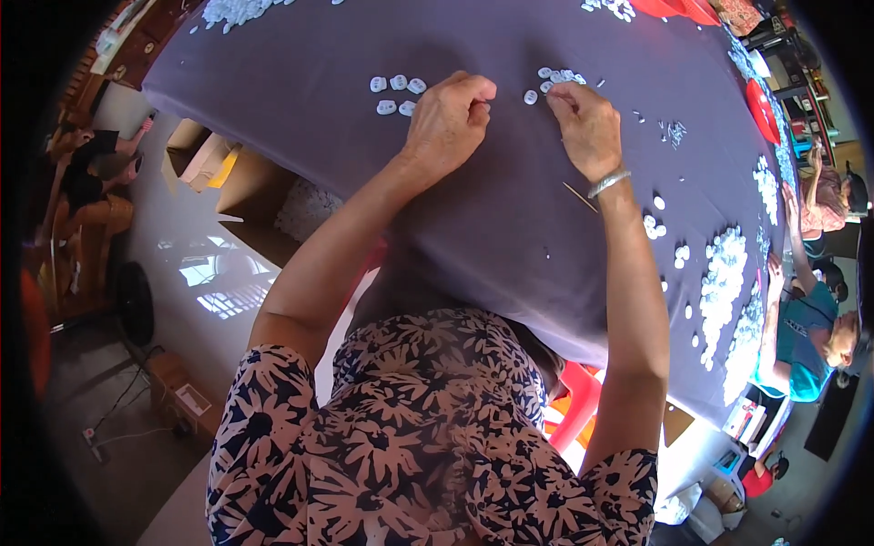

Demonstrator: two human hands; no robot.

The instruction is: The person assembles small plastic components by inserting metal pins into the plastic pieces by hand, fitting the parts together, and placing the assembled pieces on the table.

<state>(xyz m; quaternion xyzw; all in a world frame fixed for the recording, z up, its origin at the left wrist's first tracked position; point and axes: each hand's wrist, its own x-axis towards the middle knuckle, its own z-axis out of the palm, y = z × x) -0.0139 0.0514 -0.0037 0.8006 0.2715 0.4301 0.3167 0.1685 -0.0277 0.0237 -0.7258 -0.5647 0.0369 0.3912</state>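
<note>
The left group of white pieces (399, 83) and right cluster (546, 87) lie apart on the table (514, 191), probably for easy reach. The left hand (449, 118) curls its fingers closed; the right hand (588, 127) bunches its together beside the cluster (whether either pinches anything, I cannot tell).

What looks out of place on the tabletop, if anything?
Nothing plainly damaged. Mildly odd: a thin tan stick lies alone, slanted, near the right hand, and a few white pieces lie apart from the large heap at right, as if scattered.
</note>
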